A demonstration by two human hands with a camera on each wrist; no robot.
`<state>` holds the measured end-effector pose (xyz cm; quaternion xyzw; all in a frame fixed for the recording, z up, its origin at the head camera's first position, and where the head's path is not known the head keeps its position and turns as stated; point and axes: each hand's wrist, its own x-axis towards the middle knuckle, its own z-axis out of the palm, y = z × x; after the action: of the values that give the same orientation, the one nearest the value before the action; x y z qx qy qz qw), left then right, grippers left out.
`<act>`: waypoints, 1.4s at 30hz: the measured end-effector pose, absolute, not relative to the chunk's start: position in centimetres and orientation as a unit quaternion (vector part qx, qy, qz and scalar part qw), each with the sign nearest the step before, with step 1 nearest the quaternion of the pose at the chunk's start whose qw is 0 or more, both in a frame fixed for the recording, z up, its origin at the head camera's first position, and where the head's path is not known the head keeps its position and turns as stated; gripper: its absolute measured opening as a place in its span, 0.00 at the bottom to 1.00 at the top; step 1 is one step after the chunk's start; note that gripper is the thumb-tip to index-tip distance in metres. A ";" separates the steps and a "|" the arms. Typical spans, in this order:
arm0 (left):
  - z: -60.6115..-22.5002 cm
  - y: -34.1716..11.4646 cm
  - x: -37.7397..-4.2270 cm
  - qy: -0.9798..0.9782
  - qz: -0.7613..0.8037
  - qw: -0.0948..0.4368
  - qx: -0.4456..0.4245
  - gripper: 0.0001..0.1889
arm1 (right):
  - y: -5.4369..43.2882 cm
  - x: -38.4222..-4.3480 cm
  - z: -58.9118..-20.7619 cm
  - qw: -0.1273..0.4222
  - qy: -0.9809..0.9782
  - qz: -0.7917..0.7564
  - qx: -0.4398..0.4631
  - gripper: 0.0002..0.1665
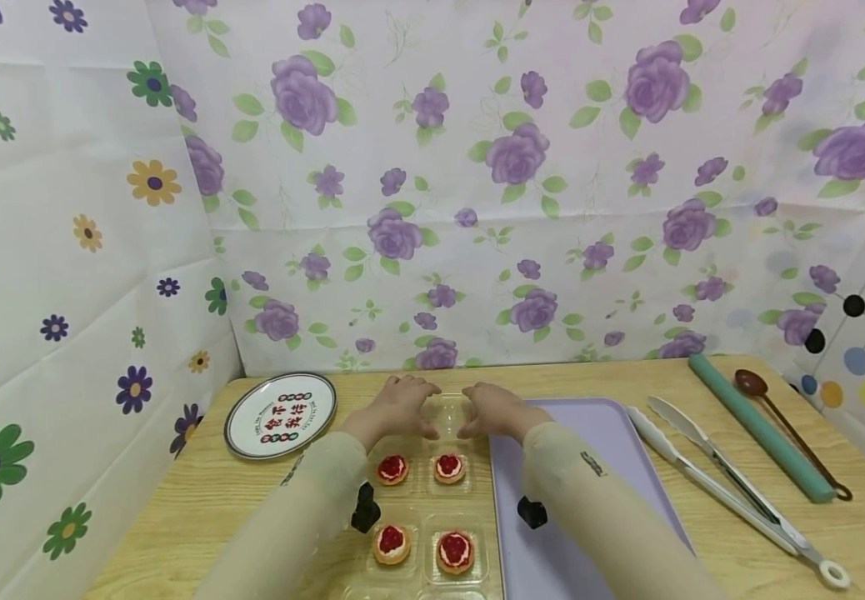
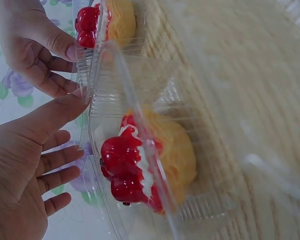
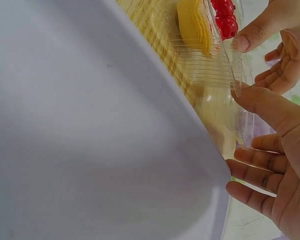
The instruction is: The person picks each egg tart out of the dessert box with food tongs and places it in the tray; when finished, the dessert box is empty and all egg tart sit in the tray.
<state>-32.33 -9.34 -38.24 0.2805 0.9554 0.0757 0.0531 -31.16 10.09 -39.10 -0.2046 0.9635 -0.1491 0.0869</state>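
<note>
Tarts (image 1: pixel 448 468) with glossy red tops and pale cream sit singly in clear plastic containers (image 1: pixel 480 542), set in two columns just left of a lilac tray (image 1: pixel 515 550) in the head view. Both forearms reach forward; the left hand (image 1: pixel 400 407) and right hand (image 1: pixel 498 410) face each other across the clear plastic at the far end of the right-hand column, each with thumb and fingers wide apart in an arch. From the left wrist, two tarts show golden shells, a white cream line and shiny red fruit behind transparent walls; the left thumb touches the plastic edge, its four fingers fairly straight and spread beyond. From the right wrist, one tart's layered golden side appears near the ribbed edge; the right thumb touches that edge, its other fingers extended and separated near the tray's corner, contact there being unclear.
</note>
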 end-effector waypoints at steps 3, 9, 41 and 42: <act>-38.2 -9.4 -32.2 0.955 0.077 0.054 0.282 0.38 | 10.1 -31.0 -39.1 0.091 0.963 -0.150 -0.203 0.48; -37.9 -9.8 -32.0 0.954 0.086 0.041 0.285 0.39 | 10.2 -30.7 -38.7 0.087 0.965 -0.149 -0.199 0.49; -30.5 -11.3 -24.8 0.916 0.182 -0.095 0.344 0.38 | 12.9 -21.8 -28.1 -0.041 0.942 -0.160 -0.292 0.46; -30.4 -11.3 -24.4 0.913 0.182 -0.102 0.350 0.38 | 13.1 -21.4 -27.9 -0.046 0.941 -0.160 -0.295 0.46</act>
<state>-24.42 -11.32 -30.37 0.3503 0.9131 0.1816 -0.1021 -21.41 13.12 -27.89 -0.2945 0.9411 -0.1596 -0.0456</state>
